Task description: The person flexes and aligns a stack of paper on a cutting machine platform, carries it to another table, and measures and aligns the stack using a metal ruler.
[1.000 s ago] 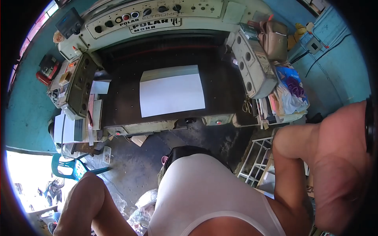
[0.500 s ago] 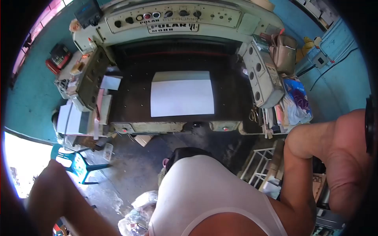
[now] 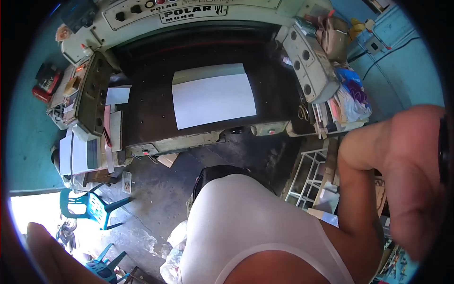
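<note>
My right arm is bent at the elbow on the right side. My right hand [image 3: 416, 180] is raised very close to the camera, large and blurred at the edge. Its fingers cannot be made out, nor whether it holds anything. At the lower left only part of my bent left arm [image 3: 52, 253] shows, and my left hand is out of view. In front of me a stack of white paper [image 3: 213, 102], with a greyish strip along its far edge, lies on the dark bed [image 3: 146, 106] of a Polar Mohr paper cutter. Neither arm touches the stack.
Side blocks flank the bed, with papers [image 3: 80, 154] at left and scissors [image 3: 302, 111] at right. A brown bag [image 3: 334, 38] and plastic-wrapped items [image 3: 352, 94] are at the right. A teal chair [image 3: 97, 208] stands at lower left, a white rack [image 3: 307, 175] at lower right.
The view has tilted down and turned slightly, so the cutter sits higher and more of the floor shows. My left arm has dropped lower in view. The paper stack stays on the bed.
</note>
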Demonstrator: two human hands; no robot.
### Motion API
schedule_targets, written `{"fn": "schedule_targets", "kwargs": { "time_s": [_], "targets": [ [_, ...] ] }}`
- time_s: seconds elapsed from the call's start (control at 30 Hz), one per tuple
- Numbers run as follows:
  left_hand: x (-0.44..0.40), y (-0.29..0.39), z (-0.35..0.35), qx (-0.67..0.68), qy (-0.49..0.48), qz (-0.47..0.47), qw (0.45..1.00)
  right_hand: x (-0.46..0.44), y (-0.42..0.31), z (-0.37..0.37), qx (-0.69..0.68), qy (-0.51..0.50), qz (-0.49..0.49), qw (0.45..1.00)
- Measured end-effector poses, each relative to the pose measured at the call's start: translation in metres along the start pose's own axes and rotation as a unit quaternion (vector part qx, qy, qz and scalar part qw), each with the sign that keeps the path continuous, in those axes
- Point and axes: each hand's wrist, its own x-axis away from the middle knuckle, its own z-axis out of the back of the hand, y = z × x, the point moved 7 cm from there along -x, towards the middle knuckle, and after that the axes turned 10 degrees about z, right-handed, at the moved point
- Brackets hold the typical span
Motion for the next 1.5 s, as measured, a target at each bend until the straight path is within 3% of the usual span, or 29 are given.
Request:
{"fn": "schedule_targets", "kwargs": {
  "time_s": [0.1,0.17,0.2,0.27,0.3,0.33,0.37,0.4,0.47,0.57,0.67,0.73,0.8,1.03,1.1,1.2,1.23,1.27,1.33,1.4,1.47,1.5],
  "targets": [
    [-0.005,-0.030,0.040,-0.014,0.003,0.015,1.000,0.060,0.041,0.009,0.150,0.092,-0.094,0.980],
    [0.004,-0.085,0.078,-0.060,0.043,0.103,0.992,0.155,0.096,0.018,0.228,0.121,-0.309,0.915],
    [0.020,-0.128,0.094,-0.095,0.069,0.185,0.976,0.226,0.127,0.022,0.231,0.115,-0.449,0.855],
    [0.086,-0.240,0.101,-0.167,0.069,0.409,0.894,0.387,0.159,0.023,0.214,0.034,-0.676,0.704],
    [0.137,-0.297,0.089,-0.202,0.021,0.519,0.830,0.477,0.169,0.032,0.248,-0.070,-0.666,0.700],
    [0.192,-0.347,0.072,-0.238,-0.049,0.591,0.769,0.530,0.169,0.031,0.266,-0.137,-0.703,0.646],
    [0.247,-0.390,0.050,-0.330,-0.167,0.592,0.716,0.572,0.170,0.033,0.252,-0.190,-0.764,0.563],
    [0.280,-0.404,0.028,-0.343,-0.152,0.570,0.731,0.584,0.176,0.030,0.253,-0.219,-0.786,0.520],
    [0.311,-0.427,-0.012,-0.466,-0.301,0.390,0.734,0.605,0.195,0.029,0.333,-0.204,-0.756,0.525],
    [0.347,-0.471,-0.034,-0.454,-0.365,0.444,0.681,0.616,0.220,0.020,0.319,-0.217,-0.783,0.487],
    [0.363,-0.491,-0.045,-0.482,-0.390,0.458,0.637,0.606,0.227,0.015,0.341,-0.187,-0.784,0.484],
    [0.368,-0.495,-0.044,-0.475,-0.396,0.473,0.627,0.608,0.232,0.018,0.321,-0.175,-0.805,0.467],
    [0.364,-0.493,-0.046,-0.471,-0.394,0.469,0.634,0.618,0.232,0.022,0.256,-0.140,-0.859,0.421],
    [0.360,-0.501,-0.048,-0.451,-0.384,0.464,0.659,0.655,0.238,0.032,0.201,0.009,-0.880,0.431],
    [0.361,-0.501,-0.045,-0.446,-0.377,0.482,0.654,0.659,0.237,0.025,0.100,0.070,-0.886,0.448],
    [0.359,-0.502,-0.043,-0.437,-0.374,0.475,0.666,0.651,0.237,0.017,0.034,0.006,-0.911,0.411],
    [0.359,-0.502,-0.042,-0.438,-0.370,0.470,0.671,0.643,0.229,0.023,0.144,-0.009,-0.906,0.397],
    [0.359,-0.502,-0.041,-0.435,-0.368,0.468,0.675,0.641,0.227,0.024,0.149,-0.009,-0.905,0.399],
    [0.359,-0.504,-0.038,-0.426,-0.365,0.471,0.680,0.635,0.226,0.022,0.128,-0.070,-0.863,0.484],
    [0.363,-0.505,-0.033,-0.429,-0.357,0.482,0.676,0.631,0.225,0.021,0.141,-0.099,-0.827,0.536],
    [0.364,-0.504,-0.029,-0.434,-0.359,0.470,0.680,0.619,0.225,0.016,0.088,-0.050,-0.825,0.556],
    [0.369,-0.507,-0.021,-0.409,-0.346,0.507,0.676,0.597,0.231,0.013,0.088,-0.103,-0.798,0.587]
  ]
}}
